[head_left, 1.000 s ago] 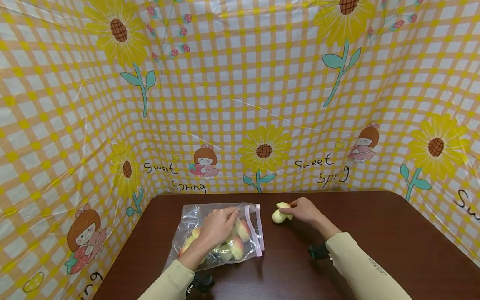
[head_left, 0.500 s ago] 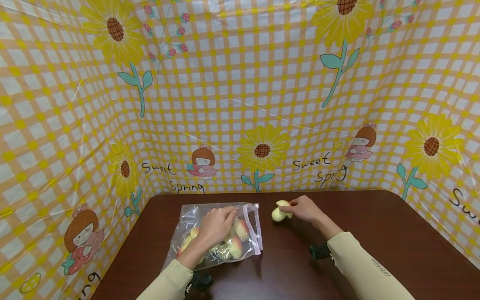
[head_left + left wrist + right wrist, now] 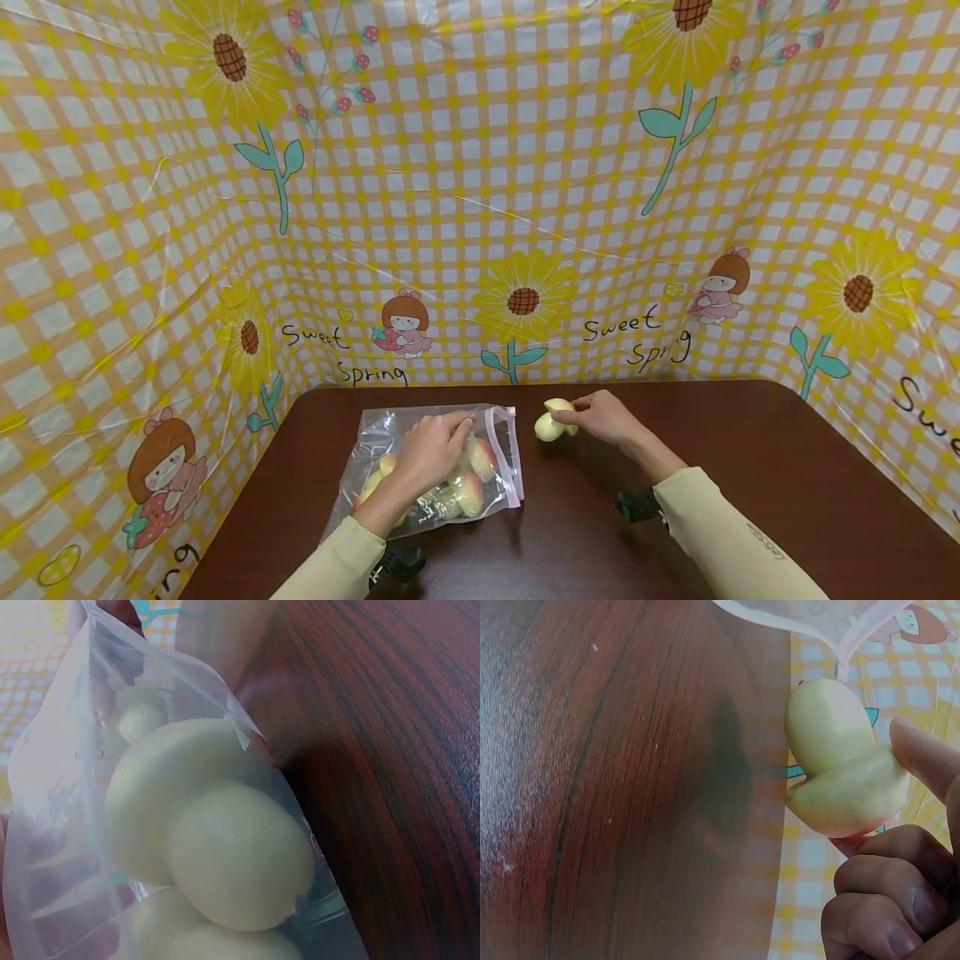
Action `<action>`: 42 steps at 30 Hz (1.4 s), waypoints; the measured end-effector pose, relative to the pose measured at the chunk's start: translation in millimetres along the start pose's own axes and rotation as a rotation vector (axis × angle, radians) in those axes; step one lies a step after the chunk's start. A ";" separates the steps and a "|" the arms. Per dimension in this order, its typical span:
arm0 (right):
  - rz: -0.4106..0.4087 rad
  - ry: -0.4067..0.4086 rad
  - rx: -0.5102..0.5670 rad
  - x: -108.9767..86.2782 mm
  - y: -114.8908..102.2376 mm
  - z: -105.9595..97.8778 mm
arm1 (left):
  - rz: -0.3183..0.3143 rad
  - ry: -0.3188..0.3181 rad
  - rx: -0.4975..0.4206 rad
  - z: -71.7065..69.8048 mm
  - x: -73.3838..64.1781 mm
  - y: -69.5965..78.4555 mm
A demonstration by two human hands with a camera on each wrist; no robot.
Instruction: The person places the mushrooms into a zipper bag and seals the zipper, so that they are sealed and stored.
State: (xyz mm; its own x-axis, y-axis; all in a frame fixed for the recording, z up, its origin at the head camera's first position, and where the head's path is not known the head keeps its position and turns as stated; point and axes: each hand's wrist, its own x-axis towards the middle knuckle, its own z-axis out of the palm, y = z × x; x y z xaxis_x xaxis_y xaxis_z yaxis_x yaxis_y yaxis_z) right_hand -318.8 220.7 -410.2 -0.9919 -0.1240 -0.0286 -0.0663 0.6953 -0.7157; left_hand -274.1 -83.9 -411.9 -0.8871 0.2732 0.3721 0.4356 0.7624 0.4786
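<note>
A pale yellow-green toy mushroom [image 3: 551, 426] hangs just above the table, right of the bag's mouth. My right hand [image 3: 609, 417] pinches it by its cap between thumb and fingers; in the right wrist view the mushroom [image 3: 829, 724] points its rounded stem away from the hand. A clear zip bag [image 3: 382, 429] lies on the table at left, its pink-edged mouth parted and facing right. Several similar mushrooms with reddish caps [image 3: 471, 493] lie inside it. My left hand [image 3: 431, 450] reaches over the bag and holds its plastic near the mouth; its fingertips are partly hidden.
The dark brown wooden table [image 3: 675, 533] ends at a yellow checked cloth [image 3: 450, 208] with sunflowers, which hangs at the back and both sides. A black strap device [image 3: 637, 504] sits on the right wrist and another [image 3: 402, 563] on the left.
My right hand has moved a little left with the mushroom, bringing it nearer the bag's mouth. The left hand stays in place on the bag.
</note>
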 end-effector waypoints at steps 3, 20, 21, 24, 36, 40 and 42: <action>-0.004 -0.001 0.009 -2.0 -2.8 0.4 | -0.002 -0.002 -0.006 0.5 0.6 -0.3; -0.048 0.017 0.023 -9.2 -16.0 5.3 | 0.001 0.006 0.002 0.8 1.1 0.1; -0.051 0.016 0.026 -9.7 -16.7 5.4 | 0.001 0.007 0.003 0.5 1.2 0.4; -0.059 0.016 0.035 -11.4 -19.2 5.8 | 0.003 0.008 0.003 1.1 1.6 0.0; -0.073 0.001 0.018 -18.8 -25.0 8.8 | 0.006 0.001 -0.013 1.0 2.7 0.9; -0.068 -0.005 0.034 -21.0 -26.3 10.2 | 0.004 -0.005 -0.017 0.4 2.6 1.3; -0.072 -0.009 0.042 -21.7 -26.4 11.4 | 0.002 -0.007 -0.020 -0.2 2.5 1.5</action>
State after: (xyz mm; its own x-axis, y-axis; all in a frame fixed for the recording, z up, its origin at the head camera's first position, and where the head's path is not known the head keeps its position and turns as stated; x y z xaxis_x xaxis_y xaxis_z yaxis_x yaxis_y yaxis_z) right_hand -294.3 196.9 -398.7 -0.9837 -0.1790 0.0183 -0.1328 0.6538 -0.7449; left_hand -275.6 -82.1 -410.1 -0.8871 0.2790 0.3676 0.4403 0.7502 0.4932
